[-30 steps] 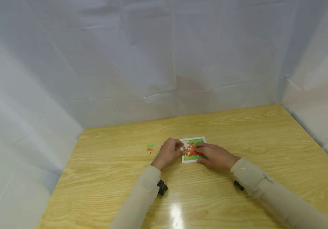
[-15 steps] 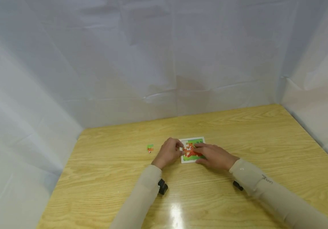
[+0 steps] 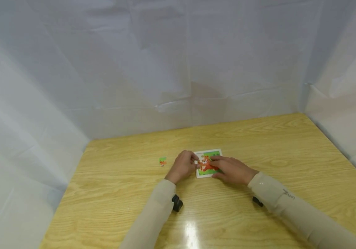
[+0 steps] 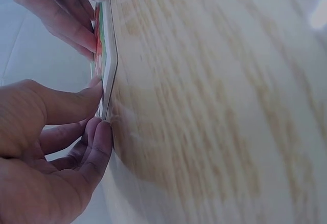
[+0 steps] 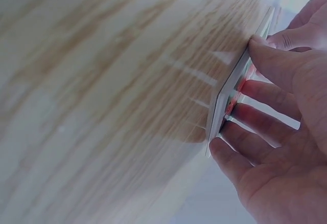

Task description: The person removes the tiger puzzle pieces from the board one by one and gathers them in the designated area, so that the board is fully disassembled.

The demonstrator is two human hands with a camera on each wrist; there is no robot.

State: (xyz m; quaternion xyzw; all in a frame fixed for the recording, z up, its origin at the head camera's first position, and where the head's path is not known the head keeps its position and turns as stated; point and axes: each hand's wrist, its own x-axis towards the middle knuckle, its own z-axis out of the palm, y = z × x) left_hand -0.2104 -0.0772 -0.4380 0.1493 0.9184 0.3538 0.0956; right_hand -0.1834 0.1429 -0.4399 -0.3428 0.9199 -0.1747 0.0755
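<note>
A small jigsaw puzzle (image 3: 205, 167), with an orange animal on green inside a white border, lies on the table in the head view. At its left edge my left hand (image 3: 182, 167) holds on, thumb (image 4: 92, 97) on the top side and curled fingers against the rim. Whether a separate piece sits between those fingertips is hidden. My right hand (image 3: 234, 169) grips the board from the right, its thumb (image 5: 260, 50) at the near edge and several fingertips on the picture. Part of the upper left of the picture is pale.
Left of the left hand, loose green-and-orange puzzle material (image 3: 162, 161) lies on the wooden table (image 3: 119, 186); whether it is one piece or more cannot be told. White sheeting (image 3: 153, 69) rises behind the table and at both sides.
The puzzle and the right hand have shifted slightly left. The left hand stays at the puzzle's left edge with barely any movement.
</note>
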